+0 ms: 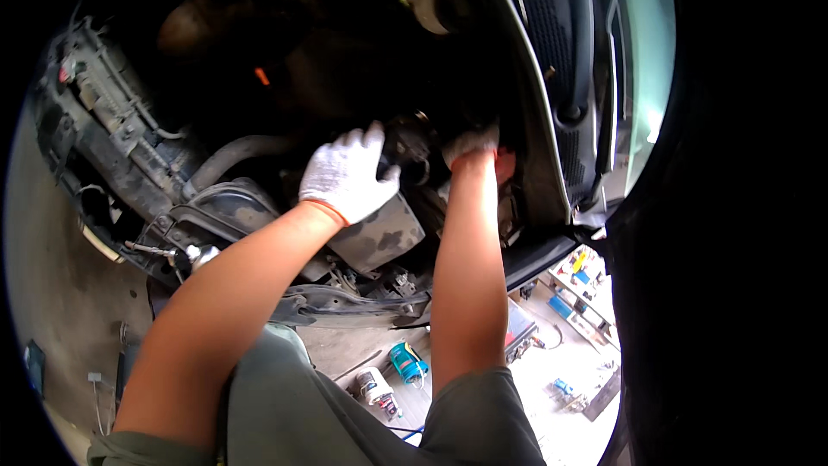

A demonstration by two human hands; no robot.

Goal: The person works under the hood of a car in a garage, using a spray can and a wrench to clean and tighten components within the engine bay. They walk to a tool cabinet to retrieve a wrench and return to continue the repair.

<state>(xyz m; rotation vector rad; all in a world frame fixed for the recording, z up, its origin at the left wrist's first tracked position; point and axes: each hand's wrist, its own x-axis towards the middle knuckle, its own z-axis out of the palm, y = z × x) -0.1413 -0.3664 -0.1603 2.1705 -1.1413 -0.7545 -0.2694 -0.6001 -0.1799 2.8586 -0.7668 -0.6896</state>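
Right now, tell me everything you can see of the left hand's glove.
The glove is white and looks knitted, with an orange wrist edge. It covers the left hand, fingers extended, thumb spread to the right. In view, it overlaps a grey, blotched box in the engine bay; contact there is unclear.

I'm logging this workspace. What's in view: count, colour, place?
Engine bay: 1, dark, centre, parts unclear
Windshield: 1, greenish, upper right
Hose: 1, grey, left of centre
Box-shaped part: 1, grey, centre
Small piece: 1, orange, inside bay
Container: 1, teal, lower centre
Tub: 1, white, beside container
Blurred items: several, mixed, lower right
Clothing: uncounted, grey-green, lower edge
Forearms: 2, bare, lower half
Left hand: 1, white glove, centre
Right hand: 1, white glove, partly hidden
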